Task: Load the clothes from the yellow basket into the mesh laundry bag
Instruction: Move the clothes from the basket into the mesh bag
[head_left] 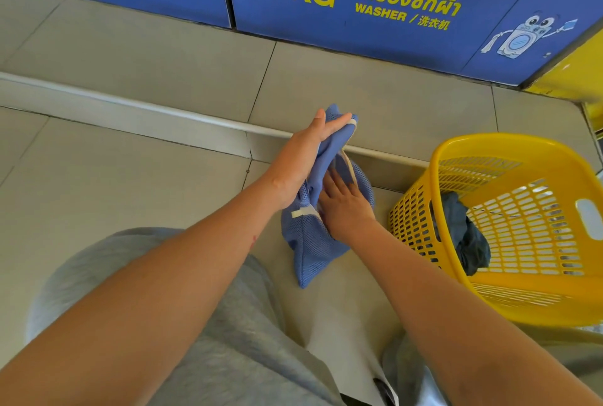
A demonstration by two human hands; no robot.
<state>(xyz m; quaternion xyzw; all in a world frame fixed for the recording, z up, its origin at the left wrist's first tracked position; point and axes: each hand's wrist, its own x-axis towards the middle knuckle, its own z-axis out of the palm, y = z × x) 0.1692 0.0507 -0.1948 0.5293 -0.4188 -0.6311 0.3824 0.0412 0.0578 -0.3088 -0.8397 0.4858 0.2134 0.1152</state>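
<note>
A blue mesh laundry bag [310,245] with white trim stands on the tiled floor in front of me. My left hand [306,154] grips its upper edge and holds the top up. My right hand [346,206] presses into the bag's mouth, fingers partly inside the fabric. To the right sits the yellow basket [509,294], tilted toward me, with a dark blue-grey garment [466,236] lying against its left wall.
Blue washer panels [359,7] marked "20 KG" line the far side behind a raised floor step [163,110]. My grey-clothed knees [208,307] fill the lower frame. A yellow cabinet edge [574,79] stands at the far right.
</note>
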